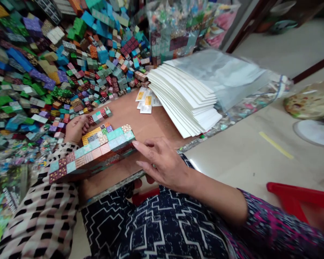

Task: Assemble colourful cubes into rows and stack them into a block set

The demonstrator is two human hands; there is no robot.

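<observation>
On the brown board, a long row of small patterned blocks (97, 151) stands in front of me, in teal, pink and maroon prints. A shorter group of yellow and mixed blocks (93, 136) sits against its far side. My left hand (76, 128) is behind the row at the left, fingers curled beside the left end of a small strip of maroon and teal blocks (100, 116); what they hold, if anything, is hidden. My right hand (164, 163) is at the row's right end, thumb and fingers apart, index fingertip at or very near the end block.
A big heap of loose patterned blocks (70, 61) covers the far left. White sheets (183, 97) are stacked at right under clear plastic, beside small printed labels (146, 104). A clear bag of blocks (178, 32) stands behind. A red stool (291, 196) is at lower right.
</observation>
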